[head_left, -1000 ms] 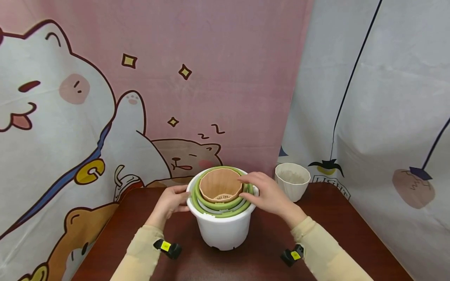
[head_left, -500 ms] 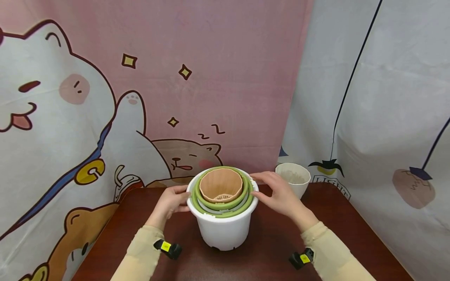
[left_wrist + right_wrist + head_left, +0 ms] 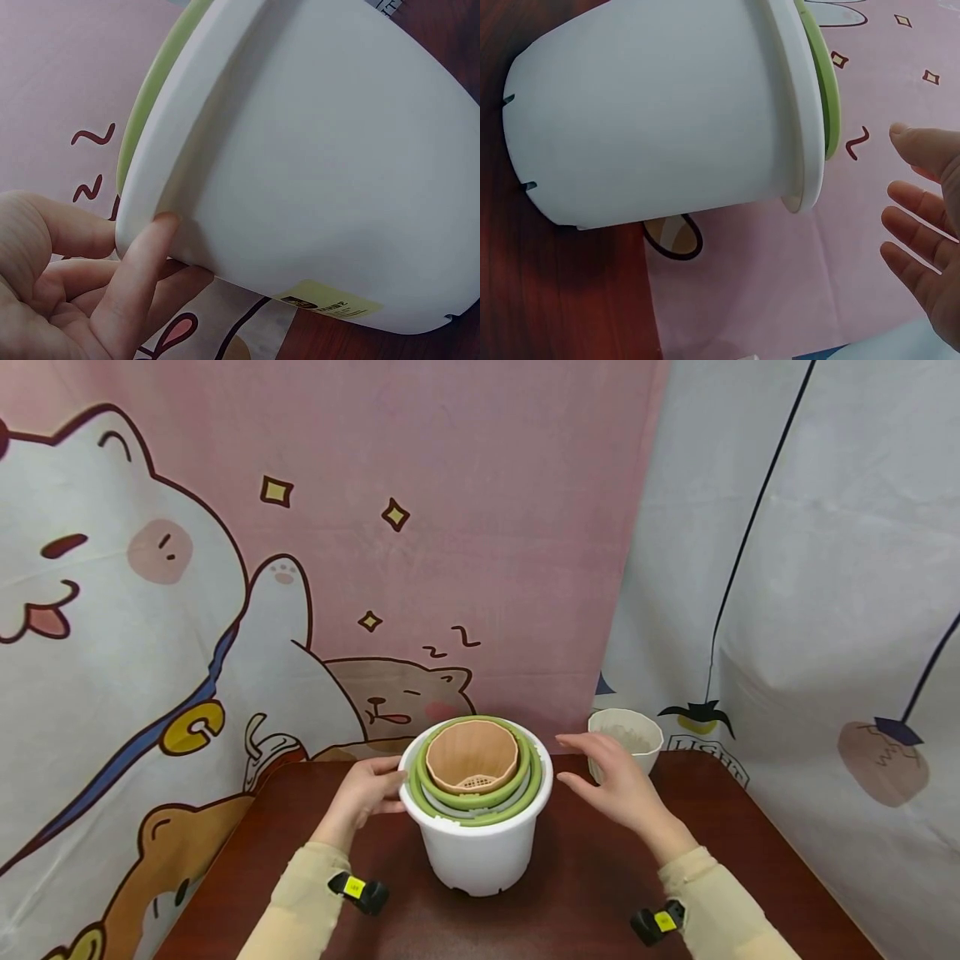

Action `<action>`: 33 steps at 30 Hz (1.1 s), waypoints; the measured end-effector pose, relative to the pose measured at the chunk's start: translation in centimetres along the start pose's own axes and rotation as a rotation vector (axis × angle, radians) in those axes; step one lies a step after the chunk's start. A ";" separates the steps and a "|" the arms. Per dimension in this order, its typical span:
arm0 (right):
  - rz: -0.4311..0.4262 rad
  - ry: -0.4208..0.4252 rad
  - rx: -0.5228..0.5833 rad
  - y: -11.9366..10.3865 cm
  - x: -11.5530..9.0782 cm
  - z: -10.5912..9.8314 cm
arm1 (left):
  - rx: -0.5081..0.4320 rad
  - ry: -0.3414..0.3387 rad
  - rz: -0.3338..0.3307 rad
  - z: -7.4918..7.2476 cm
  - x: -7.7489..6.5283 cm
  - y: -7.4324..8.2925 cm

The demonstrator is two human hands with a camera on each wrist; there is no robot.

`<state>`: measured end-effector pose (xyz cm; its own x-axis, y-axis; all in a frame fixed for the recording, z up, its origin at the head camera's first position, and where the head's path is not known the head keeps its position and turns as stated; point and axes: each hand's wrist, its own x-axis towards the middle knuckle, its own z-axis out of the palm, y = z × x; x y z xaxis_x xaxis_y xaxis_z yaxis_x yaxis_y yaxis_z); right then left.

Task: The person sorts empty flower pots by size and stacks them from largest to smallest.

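A large white plastic flowerpot (image 3: 480, 860) stands upright on the table. Nested inside it are green pots (image 3: 491, 817), a grey rim between them, and an orange ribbed pot (image 3: 471, 752) with a perforated bottom on top. My left hand (image 3: 369, 792) pinches the white flowerpot's rim at its left side; the left wrist view shows fingertips against the rim and the wall (image 3: 315, 150). To the right of the stack, apart from it, my right hand (image 3: 617, 783) hovers with fingers spread and nothing in them, as the right wrist view also shows.
Behind my right hand, a cream ribbed pot (image 3: 637, 732) stands at the back right of the dark red table (image 3: 585, 910), partly hidden. Printed cloth (image 3: 510, 568) hangs behind the table and along its sides.
My right hand has moved right, from the orange pot's rim past the white flowerpot's edge, and is now clear of the stack. The left hand and the pots have stayed in place.
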<state>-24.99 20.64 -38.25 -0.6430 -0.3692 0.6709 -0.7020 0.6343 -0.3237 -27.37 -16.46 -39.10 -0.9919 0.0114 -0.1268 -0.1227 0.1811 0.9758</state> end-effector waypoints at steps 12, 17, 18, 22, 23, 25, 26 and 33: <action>0.070 -0.007 -0.025 0.9 -1.4 0.4 | 0.001 0.002 -0.007 0.0 0.0 0.0; 0.101 -0.017 -0.030 1.3 -1.9 0.5 | 0.001 0.003 -0.006 0.0 0.0 0.0; 0.108 -0.019 -0.034 1.4 -2.0 0.6 | 0.001 0.002 -0.006 0.0 -0.1 0.0; 0.118 -0.021 -0.046 1.9 -2.3 0.7 | 0.002 0.000 -0.002 0.0 -0.2 0.1; 0.119 -0.021 -0.049 2.0 -2.4 0.7 | 0.003 0.000 -0.001 0.0 -0.2 0.1; 0.118 -0.019 -0.053 2.3 -2.5 0.8 | 0.005 0.000 0.002 0.0 -0.2 0.1; 0.120 -0.019 -0.058 2.5 -2.6 0.8 | 0.005 -0.001 0.003 0.0 -0.2 0.1; 0.151 -0.025 -0.099 3.9 -3.0 0.8 | 0.009 0.003 -0.007 0.0 -0.1 0.1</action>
<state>-26.04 23.63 -42.04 -0.7472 -0.2808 0.6024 -0.5640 0.7473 -0.3513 -27.27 -16.44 -38.99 -0.9911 0.0072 -0.1330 -0.1292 0.1896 0.9733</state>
